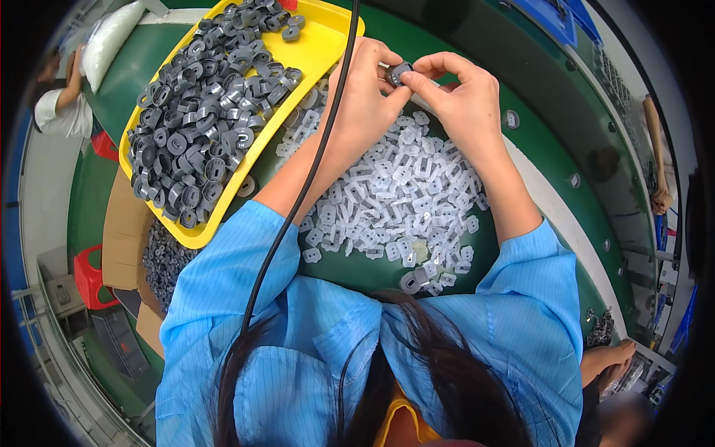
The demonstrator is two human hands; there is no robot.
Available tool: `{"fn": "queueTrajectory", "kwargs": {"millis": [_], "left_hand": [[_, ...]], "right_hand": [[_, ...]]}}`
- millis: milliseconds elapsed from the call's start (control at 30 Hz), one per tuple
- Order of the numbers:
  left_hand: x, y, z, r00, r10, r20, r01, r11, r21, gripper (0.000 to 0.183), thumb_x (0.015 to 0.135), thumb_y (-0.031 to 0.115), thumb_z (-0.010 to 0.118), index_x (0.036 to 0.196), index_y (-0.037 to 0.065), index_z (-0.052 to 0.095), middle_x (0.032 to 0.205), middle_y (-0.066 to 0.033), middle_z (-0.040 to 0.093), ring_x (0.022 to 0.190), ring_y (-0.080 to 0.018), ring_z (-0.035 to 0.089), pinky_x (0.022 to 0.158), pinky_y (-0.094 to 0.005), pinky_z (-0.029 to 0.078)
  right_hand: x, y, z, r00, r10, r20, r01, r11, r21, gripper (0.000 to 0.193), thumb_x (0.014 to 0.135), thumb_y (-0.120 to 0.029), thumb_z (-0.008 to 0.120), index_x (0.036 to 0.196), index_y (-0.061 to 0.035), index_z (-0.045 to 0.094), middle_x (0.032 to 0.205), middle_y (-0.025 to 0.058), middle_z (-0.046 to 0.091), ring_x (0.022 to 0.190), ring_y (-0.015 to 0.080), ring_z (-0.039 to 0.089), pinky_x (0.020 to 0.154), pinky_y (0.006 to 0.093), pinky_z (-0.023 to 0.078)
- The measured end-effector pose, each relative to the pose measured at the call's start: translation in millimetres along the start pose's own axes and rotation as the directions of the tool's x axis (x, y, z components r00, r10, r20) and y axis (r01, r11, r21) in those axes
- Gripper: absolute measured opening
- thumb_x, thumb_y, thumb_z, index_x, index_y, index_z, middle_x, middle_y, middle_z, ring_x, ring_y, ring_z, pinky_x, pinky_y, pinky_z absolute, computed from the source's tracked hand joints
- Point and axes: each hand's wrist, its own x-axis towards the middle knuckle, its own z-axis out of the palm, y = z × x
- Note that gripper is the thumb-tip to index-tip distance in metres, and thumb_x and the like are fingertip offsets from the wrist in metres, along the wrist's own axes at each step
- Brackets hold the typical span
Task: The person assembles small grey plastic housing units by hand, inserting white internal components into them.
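Over the far edge of a pile of translucent white plastic pieces (402, 186), both my hands meet at one small dark grey oval plastic cap (401, 73). My left hand (365, 93) grips it between curled fingers. The thumb and fingertips of my right hand (462, 97) pinch it from the other side. Whether a white piece sits inside the cap cannot be seen. Left of my left hand stands a yellow tray (322, 30), heaped with similar grey caps (205, 112).
A black cable (298, 197) hangs across my left forearm. Beyond my right arm curves a green belt (551, 141) carrying scattered small parts (511, 119). A cardboard box (123, 231) of dark parts and a red stool (93, 277) are at left. Other people work at both sides.
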Motion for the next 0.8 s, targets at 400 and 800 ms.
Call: {"fn": "queueTrajectory", "kwargs": {"millis": [400,800], "left_hand": [[-1.2,3.4,-0.3,0.997,0.009,-0.073,-0.009,1.0,0.013,0.029,0.07,-0.006,0.07,0.092,-0.004,0.051,0.093,-0.0137,0.052,0.074,-0.0224,0.063,0.061,-0.0286,0.055],[0.4,10.7,-3.0,0.977,0.048,0.208,-0.051,0.999,0.007,0.029,0.07,-0.006,0.073,0.095,-0.003,0.06,0.097,-0.0082,0.057,0.078,-0.0153,0.065,0.067,-0.0247,0.058]], "right_hand": [[3.0,12.0,4.4,0.987,0.145,0.071,-0.155,0.973,0.172,0.014,0.072,-0.016,0.076,0.077,-0.0041,0.069,0.073,0.0028,0.066,0.07,0.0109,0.056,0.059,0.0237,0.045],[10.9,26.6,-24.8,0.786,0.247,0.567,-0.51,0.777,0.369,0.017,0.078,-0.007,0.068,0.092,0.0009,0.063,0.077,0.0045,0.064,0.067,0.0088,0.059,0.063,0.0206,0.048]]}}
